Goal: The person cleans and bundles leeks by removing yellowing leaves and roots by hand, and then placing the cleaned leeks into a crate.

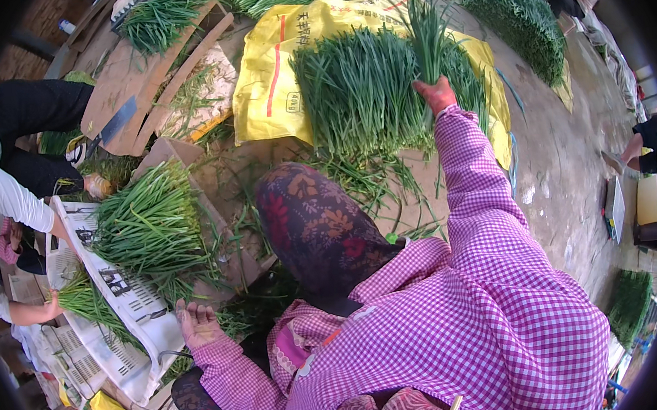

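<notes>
My right hand (435,95), at the end of an outstretched arm, is closed round the base of an upright bunch of green garlic chives (427,34). It is over the right part of a stacked pile of chives (358,88), which lies on a yellow woven sack (260,92). Low on the left, my left hand (200,325) has its fingers apart and nothing visible in them. Close to it are the edge of a white printed sack (142,321) and a loose heap of chives (151,221).
At the left, another person's hand (50,306) grips chives (84,298). A broad blade (118,122) rests by wooden boards (125,78). More chive piles (518,24) stand at the far right. Loose leaves (377,190) litter the floor before my knee (315,225).
</notes>
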Available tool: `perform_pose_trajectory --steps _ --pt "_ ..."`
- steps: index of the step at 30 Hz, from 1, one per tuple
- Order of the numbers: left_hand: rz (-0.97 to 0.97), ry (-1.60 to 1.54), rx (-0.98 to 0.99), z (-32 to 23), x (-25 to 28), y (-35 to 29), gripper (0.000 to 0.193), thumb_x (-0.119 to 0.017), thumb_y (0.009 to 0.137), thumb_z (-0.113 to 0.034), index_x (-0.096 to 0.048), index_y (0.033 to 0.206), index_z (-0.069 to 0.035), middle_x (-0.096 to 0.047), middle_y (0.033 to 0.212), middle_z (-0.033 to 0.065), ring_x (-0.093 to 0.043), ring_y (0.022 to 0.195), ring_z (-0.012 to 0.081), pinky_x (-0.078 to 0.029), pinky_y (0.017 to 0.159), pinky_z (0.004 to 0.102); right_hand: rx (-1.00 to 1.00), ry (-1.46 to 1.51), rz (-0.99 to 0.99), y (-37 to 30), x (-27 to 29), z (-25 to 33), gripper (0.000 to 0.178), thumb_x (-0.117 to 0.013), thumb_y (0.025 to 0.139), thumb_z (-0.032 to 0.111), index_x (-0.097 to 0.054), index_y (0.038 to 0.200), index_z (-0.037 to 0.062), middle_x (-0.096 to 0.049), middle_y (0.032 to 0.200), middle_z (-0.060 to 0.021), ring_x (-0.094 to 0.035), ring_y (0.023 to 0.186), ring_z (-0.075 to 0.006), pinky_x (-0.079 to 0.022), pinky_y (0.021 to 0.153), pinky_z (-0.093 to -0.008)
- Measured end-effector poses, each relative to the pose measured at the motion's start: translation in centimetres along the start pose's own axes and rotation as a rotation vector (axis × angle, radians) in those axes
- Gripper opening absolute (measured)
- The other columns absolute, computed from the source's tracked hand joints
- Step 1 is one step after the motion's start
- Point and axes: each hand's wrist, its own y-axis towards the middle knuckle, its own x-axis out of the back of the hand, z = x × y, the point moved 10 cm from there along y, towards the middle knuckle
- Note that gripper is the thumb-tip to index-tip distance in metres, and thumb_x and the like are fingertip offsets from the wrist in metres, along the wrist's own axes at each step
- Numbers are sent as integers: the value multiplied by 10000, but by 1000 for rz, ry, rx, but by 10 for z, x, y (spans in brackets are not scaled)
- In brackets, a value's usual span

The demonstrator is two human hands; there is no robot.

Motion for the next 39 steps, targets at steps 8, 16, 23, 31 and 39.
perform_pose_trajectory --steps 8,16,23,31,39 --pt "51 -17 41 7 -5 1 330 -527 899 -199 -496 1204 -77 -628 927 46 -601 742 161 -539 670 323 -1 -507 283 -55 -34 16 679 -566 832 435 -320 1345 64 -462 1303 -162 -397 1235 -336 -341 1002 -429" --pt "458 -63 -95 -59 -87 -32 425 -542 881 -173 -417 1265 -41 -611 988 80 -601 807 185 -535 728 353 300 -620 43 -102 -3 75 634 -655 745 352 -412 1280 117 -385 1376 -78 -431 1187 -316 -397 937 -414" --pt "898 254 -974 -238 -214 -198 842 -716 728 -304 -247 1362 -11 -529 1167 161 -544 870 212 -474 761 347 644 -131 526 -176 -52 167 338 -567 808 317 -634 1091 145 -648 994 -125 -609 942 -281 -452 844 -351" --pt "993 956 -1507 -268 -231 -296 735 -685 744 -245 -296 1321 -8 -541 1149 164 -557 872 212 -479 768 340 1152 190 952 -352 -59 360 271 -579 849 222 -645 1040 41 -674 906 -120 -633 844 -174 -473 776 -298" --pt "673 1306 -1549 -330 -153 -328 630 -653 760 -186 -346 1280 -5 -554 1130 167 -570 873 211 -484 776 334 2513 553 1023 -590 -108 423 282 -554 821 167 -604 1088 93 -615 1047 -118 -609 916 -256 -504 760 -354"
